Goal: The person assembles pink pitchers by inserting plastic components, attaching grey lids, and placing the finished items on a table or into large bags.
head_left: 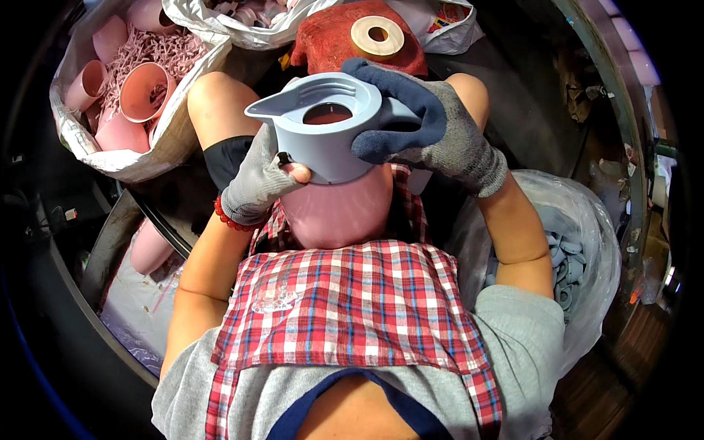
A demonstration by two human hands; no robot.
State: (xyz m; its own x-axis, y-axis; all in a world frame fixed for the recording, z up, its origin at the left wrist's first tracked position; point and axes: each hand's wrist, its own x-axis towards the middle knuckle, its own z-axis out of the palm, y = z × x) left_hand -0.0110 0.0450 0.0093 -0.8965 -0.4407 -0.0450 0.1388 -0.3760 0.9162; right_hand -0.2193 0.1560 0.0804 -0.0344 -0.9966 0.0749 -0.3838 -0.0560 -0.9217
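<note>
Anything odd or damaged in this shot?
Left hand: a bare fingertip, apparently the thumb, pokes out of its grey knit glove; torn or cut off, can't tell. On the right hand, visible fingers are covered. No crack shows on the blue-grey spouted collar or pink jug body.

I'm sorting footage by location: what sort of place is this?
Probably a workshop handling jugs: a white sack holds pink vessels among shreds, a clear plastic bag holds bluish parts, and a pink jug bears a bluish spouted collar.
</note>
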